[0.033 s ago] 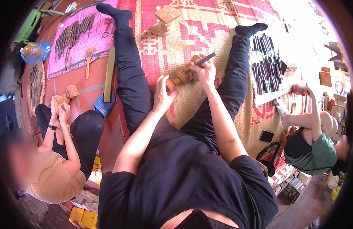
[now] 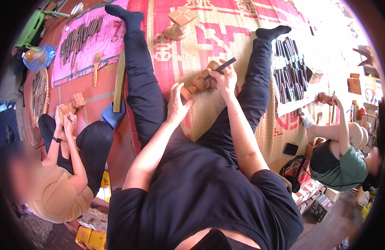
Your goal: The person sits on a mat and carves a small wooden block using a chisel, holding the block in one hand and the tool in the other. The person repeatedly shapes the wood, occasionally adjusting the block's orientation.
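I sit on a red and tan woven mat with my legs in dark trousers spread wide. Between them my left hand grips the near end of a small brown wooden carving. My right hand is closed around a dark slim chisel. The chisel's lower end rests against the carving's far side. Both hands touch the carving.
A pink cloth with several carving tools lies at the upper left. A white cloth with several chisels lies right of my leg. A carved wooden block stands at the mat's top. A person carves at left, another at right.
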The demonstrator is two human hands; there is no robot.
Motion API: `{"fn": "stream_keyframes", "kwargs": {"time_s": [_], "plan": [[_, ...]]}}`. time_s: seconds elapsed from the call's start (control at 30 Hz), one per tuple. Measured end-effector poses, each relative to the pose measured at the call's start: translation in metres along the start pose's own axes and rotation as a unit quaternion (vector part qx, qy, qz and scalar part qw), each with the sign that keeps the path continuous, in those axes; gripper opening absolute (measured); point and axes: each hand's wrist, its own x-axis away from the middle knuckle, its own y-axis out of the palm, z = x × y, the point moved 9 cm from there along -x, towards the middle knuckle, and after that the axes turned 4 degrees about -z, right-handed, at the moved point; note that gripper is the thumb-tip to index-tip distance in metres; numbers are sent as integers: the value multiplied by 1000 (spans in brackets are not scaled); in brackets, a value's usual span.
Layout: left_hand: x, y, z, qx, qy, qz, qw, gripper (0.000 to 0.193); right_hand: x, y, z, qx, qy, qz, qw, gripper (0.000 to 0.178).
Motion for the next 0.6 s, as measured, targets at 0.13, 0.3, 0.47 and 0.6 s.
{"fn": "stream_keyframes", "kwargs": {"time_s": [0.13, 0.3, 0.47, 0.6], "plan": [[-5, 4, 6, -27, 8, -22, 999, 77, 3, 6, -15, 133, -57, -17, 989, 25], [-4, 0, 16, 24, 10, -9, 1000, 70, 7, 0, -35, 220, -130, -2, 967, 30], [-3, 7, 9, 10, -1, -13, 1000, 72, 6, -10, -24, 172, -45, 9, 984, 31], [-2, 3, 7, 17, -8, -16, 1000, 73, 12, 3, -30, 259, -130, -1, 957, 32]]}}
